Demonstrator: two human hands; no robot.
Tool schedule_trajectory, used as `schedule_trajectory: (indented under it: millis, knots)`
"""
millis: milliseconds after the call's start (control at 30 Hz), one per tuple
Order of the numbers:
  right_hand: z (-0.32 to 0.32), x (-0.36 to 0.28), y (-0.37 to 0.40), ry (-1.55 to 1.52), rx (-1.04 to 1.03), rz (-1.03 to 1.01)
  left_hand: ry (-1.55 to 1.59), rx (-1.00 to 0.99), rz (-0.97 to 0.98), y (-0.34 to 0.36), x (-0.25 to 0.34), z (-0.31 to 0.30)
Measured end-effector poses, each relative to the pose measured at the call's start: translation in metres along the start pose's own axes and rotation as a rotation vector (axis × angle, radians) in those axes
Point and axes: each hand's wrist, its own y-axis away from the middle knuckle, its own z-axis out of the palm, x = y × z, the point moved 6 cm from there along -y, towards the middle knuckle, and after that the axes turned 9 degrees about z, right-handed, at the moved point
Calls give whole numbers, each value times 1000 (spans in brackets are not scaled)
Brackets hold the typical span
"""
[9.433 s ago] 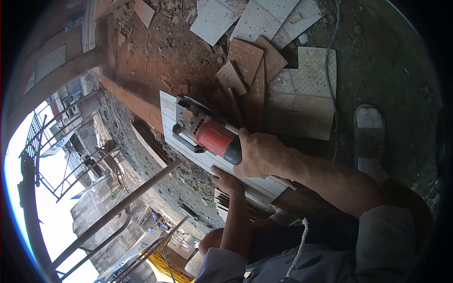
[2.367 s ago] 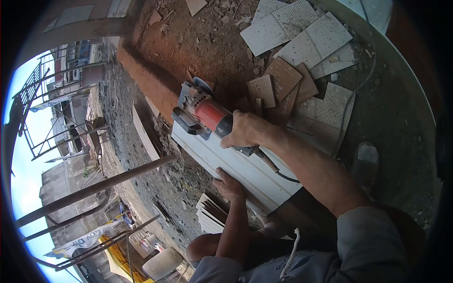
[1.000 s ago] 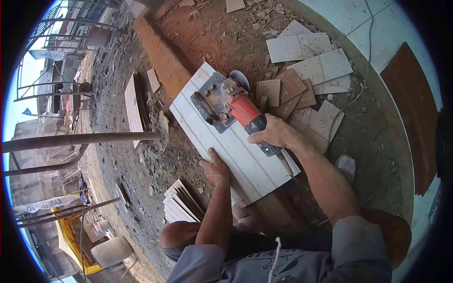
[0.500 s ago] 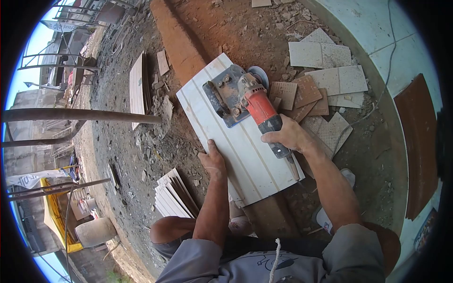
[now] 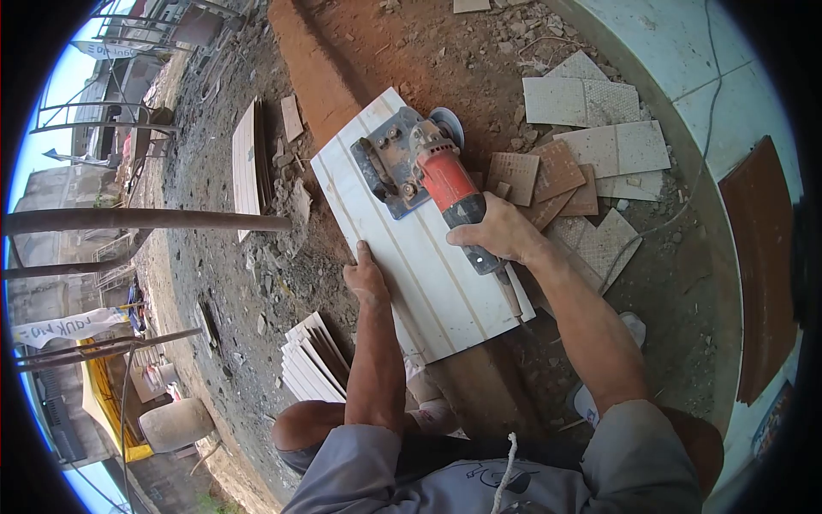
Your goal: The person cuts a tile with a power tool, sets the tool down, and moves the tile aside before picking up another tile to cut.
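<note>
A red and black angle grinder (image 5: 447, 178), mounted on a metal base plate (image 5: 392, 158), rests on a white tile (image 5: 419, 265) with beige stripes. Its round disc (image 5: 447, 126) sits by the tile's far right edge. My right hand (image 5: 501, 230) is wrapped around the black rear body of the grinder. On the tile's left edge my left hand (image 5: 366, 276) grips, thumb on top and the other fingers partly hidden. Under the tile's near end lies a brown wooden plank (image 5: 479, 390).
Stacked striped tiles (image 5: 315, 360) lie left of my knee, with another stack (image 5: 248, 167) farther off. Brown and white tile pieces (image 5: 561, 167) are scattered to the right. A cable (image 5: 685, 193) runs along the right. Brown tiles (image 5: 758, 270) rest on the pale floor (image 5: 655, 38).
The tile, the grinder and both my hands have shifted slightly left and away from me. Both grips look the same.
</note>
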Motion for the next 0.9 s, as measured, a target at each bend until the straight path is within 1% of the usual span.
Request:
schedule_trajectory:
  millis: [133,167,200,233,267,300,333,400,433,467,500,533,600,633,667,733,767,800,833,900]
  knots:
    - [6,-22,-35,-25,-21,-59,-9,-15,16,-35,14,16]
    - [5,-28,-43,-9,44,-54,-58,-35,-3,-42,19,19]
    - [4,-33,-51,-24,58,-53,-108,-60,-18,-49,25,25]
    - [3,-44,-52,-11,54,-33,-111,-39,-51,-59,23,30]
    - [2,-50,-57,-1,50,-12,-125,-65,-36,-69,20,37]
    - [3,-53,-67,17,3,22,-118,-47,-19,-79,17,37]
    - [2,-55,-71,-14,19,27,-109,-28,1,-86,17,39]
    - [1,-60,-77,7,37,-9,-163,-112,16,-89,21,43]
    - [-1,-61,-74,23,84,9,-185,-95,19,-90,20,42]
    - [-1,-60,-72,-15,93,22,-211,-77,22,-84,28,44]
    - [1,-59,-70,-21,66,44,-404,-52,41,-76,36,43]
    - [1,-59,-69,-25,42,59,-424,-70,65,-69,46,48]
    - [0,-60,-65,-36,60,79,-675,-48,54,-60,62,52]
    - [0,-60,-63,-38,65,94,-714,-98,52,-52,69,57]
    - [0,-59,-61,-36,63,107,-732,-100,68,-47,68,57]
    - [2,-61,-61,-46,31,107,-834,-174,345,-40,65,56]
    - [4,-61,-62,-48,32,107,-843,-168,373,-31,57,48]
    - [2,-59,-63,-48,42,112,-835,-182,310,-18,43,34]
    - [0,-57,-63,-47,51,120,-824,-204,248,8,42,26]
    - [1,-57,-61,-47,53,108,-785,-260,196,46,46,12]
